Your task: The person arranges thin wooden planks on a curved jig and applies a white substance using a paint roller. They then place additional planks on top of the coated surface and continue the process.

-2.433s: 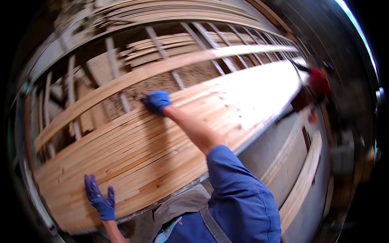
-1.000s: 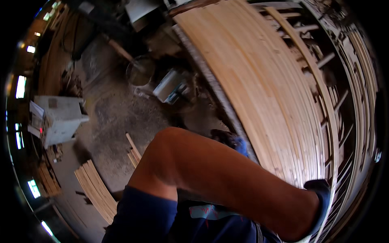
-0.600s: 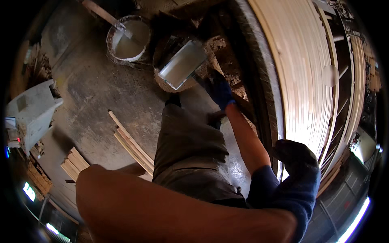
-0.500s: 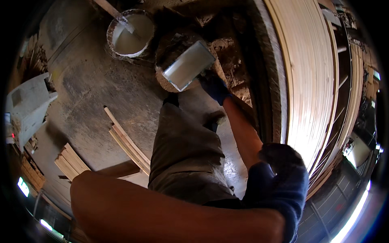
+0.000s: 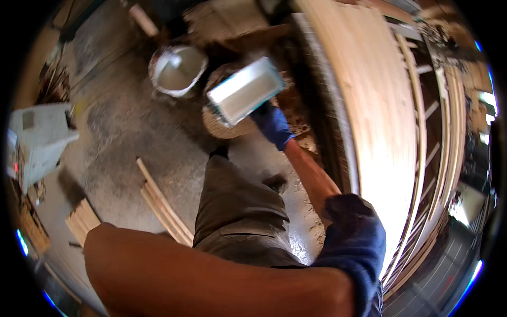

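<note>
My right hand [image 5: 273, 124], in a blue glove with dark fingers, is closed on the near edge of a shallow rectangular container [image 5: 245, 91] with a pale inside and teal rim. The container is tilted and smeared by motion, above a round brown-topped object [image 5: 224, 127]. My left forearm crosses the bottom of the view. At its end, my gloved left hand [image 5: 356, 227] is by my right elbow, fingers curled; what they hold, if anything, is hidden. Left of the container stands a white-crusted bucket [image 5: 178, 71] with pale liquid and a stick-like handle [image 5: 143, 20] by its rim.
A tall stack of pale wooden boards [image 5: 364, 105] runs along my right, with a dark edge beside it. Thin wooden strips [image 5: 163, 203] and short planks [image 5: 82, 222] lie at the lower left. A grey box-shaped machine [image 5: 39, 134] stands at the far left on the concrete floor [image 5: 116, 132].
The view has shifted, so the bucket sits lower. My right hand has tipped the container, and more of its pale inside shows. My left hand has moved slightly left in the picture.
</note>
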A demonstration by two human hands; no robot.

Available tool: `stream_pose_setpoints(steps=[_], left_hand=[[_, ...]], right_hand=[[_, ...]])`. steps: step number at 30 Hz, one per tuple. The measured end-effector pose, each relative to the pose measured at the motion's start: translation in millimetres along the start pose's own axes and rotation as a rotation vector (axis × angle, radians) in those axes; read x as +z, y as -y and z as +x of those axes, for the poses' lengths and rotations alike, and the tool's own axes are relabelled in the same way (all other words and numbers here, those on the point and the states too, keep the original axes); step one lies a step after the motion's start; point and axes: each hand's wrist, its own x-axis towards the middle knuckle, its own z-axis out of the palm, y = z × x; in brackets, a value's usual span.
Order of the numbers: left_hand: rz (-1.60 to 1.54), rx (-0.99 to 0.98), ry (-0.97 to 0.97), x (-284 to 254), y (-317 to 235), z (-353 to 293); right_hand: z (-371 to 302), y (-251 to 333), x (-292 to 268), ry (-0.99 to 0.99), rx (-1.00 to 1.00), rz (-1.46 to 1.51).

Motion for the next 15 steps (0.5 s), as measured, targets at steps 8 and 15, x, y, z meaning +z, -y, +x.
stream_pose_setpoints(steps=[8, 15], left_hand=[[0.022, 0.375, 0.082, -38, -129, 40], [-0.679, -0.001, 0.322, -4, -165, 106]], right_hand=[[-168, 97, -219, -0.336, -0.255, -0.120], [-469, -62, -404, -0.521, 0.111, -0.008]])
